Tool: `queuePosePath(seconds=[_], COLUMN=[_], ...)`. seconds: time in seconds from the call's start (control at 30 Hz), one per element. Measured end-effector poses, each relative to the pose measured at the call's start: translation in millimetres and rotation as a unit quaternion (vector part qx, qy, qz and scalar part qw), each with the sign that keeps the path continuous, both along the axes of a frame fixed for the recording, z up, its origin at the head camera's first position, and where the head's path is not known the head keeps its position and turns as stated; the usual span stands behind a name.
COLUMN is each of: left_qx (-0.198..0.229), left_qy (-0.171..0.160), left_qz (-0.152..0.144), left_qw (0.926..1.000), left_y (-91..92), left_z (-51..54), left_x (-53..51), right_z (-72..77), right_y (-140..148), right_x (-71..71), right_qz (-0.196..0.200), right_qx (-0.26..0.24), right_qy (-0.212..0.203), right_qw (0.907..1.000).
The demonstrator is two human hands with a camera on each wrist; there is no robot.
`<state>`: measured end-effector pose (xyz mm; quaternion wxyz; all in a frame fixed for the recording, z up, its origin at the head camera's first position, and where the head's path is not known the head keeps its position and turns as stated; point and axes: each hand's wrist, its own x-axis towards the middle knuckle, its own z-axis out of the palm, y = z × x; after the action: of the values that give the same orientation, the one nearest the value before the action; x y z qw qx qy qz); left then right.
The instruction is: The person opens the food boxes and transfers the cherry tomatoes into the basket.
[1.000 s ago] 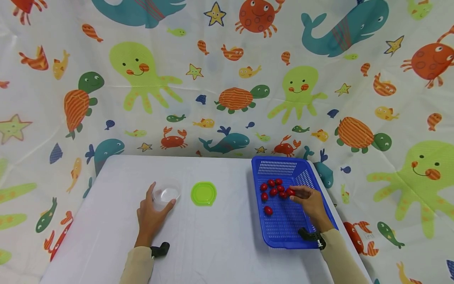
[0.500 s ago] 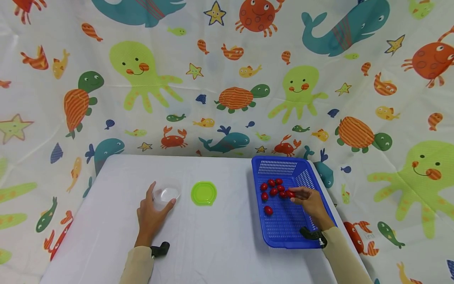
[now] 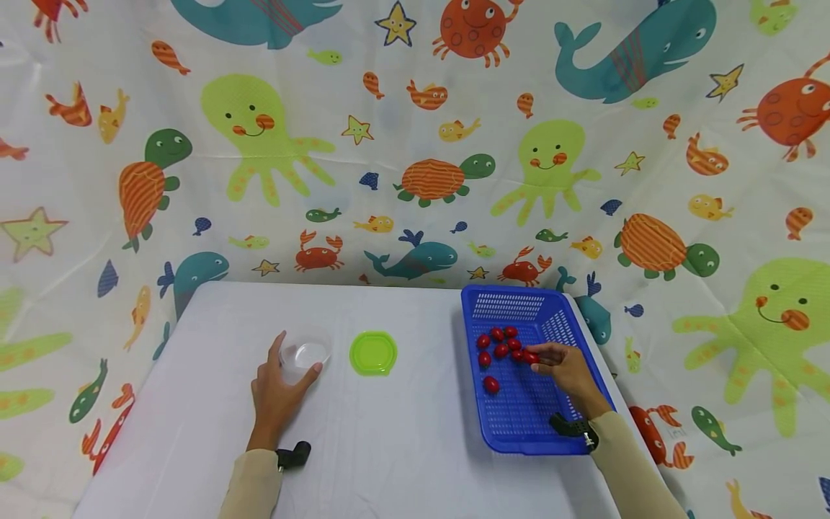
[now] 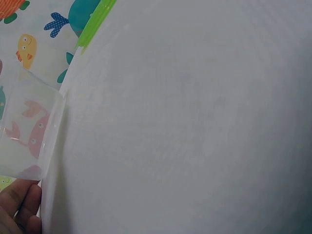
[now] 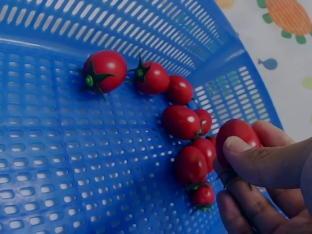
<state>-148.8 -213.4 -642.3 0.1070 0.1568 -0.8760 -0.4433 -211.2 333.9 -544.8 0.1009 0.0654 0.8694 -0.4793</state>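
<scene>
In the head view my left hand [image 3: 279, 396] holds a clear plastic cup [image 3: 303, 355] on the table's left side, thumb on one side and fingers on the other. The left wrist view shows the cup [image 4: 29, 124] as translucent, with fingertips at its lower end. My right hand [image 3: 570, 371] is inside the blue basket [image 3: 519, 440]. Its thumb and fingers pinch a red cherry tomato [image 5: 236, 139], its green stalk pointing down in the right wrist view. Several other cherry tomatoes [image 5: 180, 122] lie on the basket floor beside it.
A bright green lid [image 3: 372, 353] lies flat between cup and basket on the white-covered table [image 3: 389, 447]. One cherry tomato [image 3: 491, 385] sits apart from the group, nearer the front. Behind the table hangs a curtain [image 3: 382, 187] printed with sea animals.
My right hand and its tomato have sunk very slightly within the basket. The left hand and cup stay in place; the head view shifts a little.
</scene>
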Motion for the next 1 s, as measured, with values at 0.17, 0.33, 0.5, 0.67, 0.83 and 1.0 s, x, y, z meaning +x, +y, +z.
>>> queuePosePath(seconds=[0.17,0.33,0.5,0.67,0.83,1.0], left_qx=[0.000,0.000,0.002,0.000,-0.001,-0.002], left_qy=[0.005,0.006,0.007,0.007,0.005,0.003], left_qz=[0.000,-0.001,-0.001,-0.002,-0.001,0.000], left_qw=[1.0000,1.0000,1.0000,1.0000,1.0000,1.0000], left_y=[-0.2,-0.3,-0.2,0.0,-0.2,-0.7], left_z=[-1.3,-1.9,-0.9,-0.5,-1.0,-1.2], left_x=[0.5,1.0,0.7,0.3,0.1,0.3], right_z=[0.3,0.9,-1.3,-4.2,-6.3,-6.7], right_y=[0,-1,-1,-2,-2,-1], right_x=[-1.0,-3.0,-5.9,-8.8,-11.9,-15.1], right_qz=[0.007,0.013,0.022,0.031,0.035,0.047], right_qx=[0.002,0.006,0.011,0.013,0.012,0.016], right_qy=[-0.005,-0.005,0.000,0.001,-0.006,-0.008], right_qw=[1.0000,0.9999,0.9997,0.9994,0.9993,0.9987])
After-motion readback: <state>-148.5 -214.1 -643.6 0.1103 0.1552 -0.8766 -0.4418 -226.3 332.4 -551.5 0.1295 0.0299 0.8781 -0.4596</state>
